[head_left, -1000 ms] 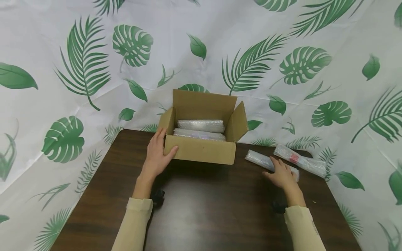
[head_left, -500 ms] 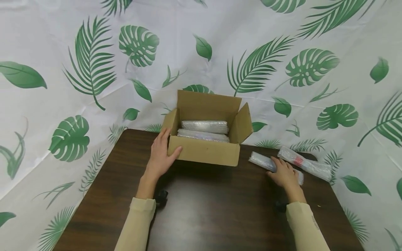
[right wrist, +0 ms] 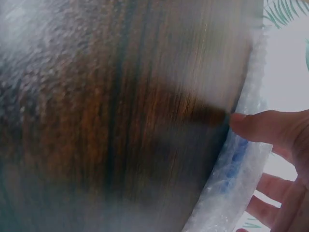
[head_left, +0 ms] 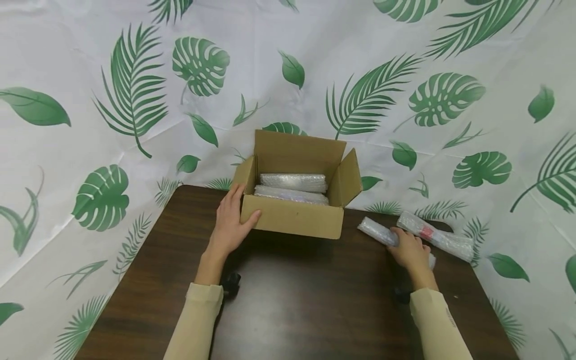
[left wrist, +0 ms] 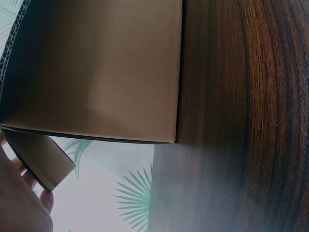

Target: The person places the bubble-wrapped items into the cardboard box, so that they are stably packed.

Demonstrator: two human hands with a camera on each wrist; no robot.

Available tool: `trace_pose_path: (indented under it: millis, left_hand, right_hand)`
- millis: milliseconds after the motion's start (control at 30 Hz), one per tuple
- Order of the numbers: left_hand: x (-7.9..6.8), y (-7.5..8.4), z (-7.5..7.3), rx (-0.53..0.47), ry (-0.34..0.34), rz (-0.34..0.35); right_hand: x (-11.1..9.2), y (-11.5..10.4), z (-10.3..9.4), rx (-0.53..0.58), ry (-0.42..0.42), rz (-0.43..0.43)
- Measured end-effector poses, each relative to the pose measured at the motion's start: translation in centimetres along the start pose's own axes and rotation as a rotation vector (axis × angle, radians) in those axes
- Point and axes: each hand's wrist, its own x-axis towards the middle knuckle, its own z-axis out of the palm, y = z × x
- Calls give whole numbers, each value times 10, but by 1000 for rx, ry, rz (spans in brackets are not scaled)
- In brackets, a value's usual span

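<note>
At 3 o'clock on worktop (head_left: 288, 300), right hand (head_left: 411, 252) curls over bubble-wrap roll (head_left: 377, 230), 2nd roll (head_left: 436, 236) just beside. Left hand (head_left: 229, 222) spread on box (head_left: 294, 220) corner at 12. Risk: slick wrap slips from loose grip, rolls off edge.

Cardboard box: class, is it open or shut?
Open: the cardboard box has its flaps raised, showing bubble-wrapped bundles inside.

Head view looks down; wrist views sit close, sharing the table (head_left: 292, 300).
</note>
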Motion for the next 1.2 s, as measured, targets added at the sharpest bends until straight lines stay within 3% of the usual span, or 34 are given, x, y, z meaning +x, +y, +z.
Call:
trace_pose_path:
  millis: [300, 600, 1200]
  left_hand:
    - [-1, 0, -1, -8, 9, 1]
    - [-1, 1, -2, -10, -7, -2]
    - [0, 0, -3, -10, -14, -8]
  right_hand:
    - [-4, 2, -10, 26, 65, -16]
    - [-16, -13, -45, 32, 146, 67]
    - [-30, -72, -121, 78, 400, -74]
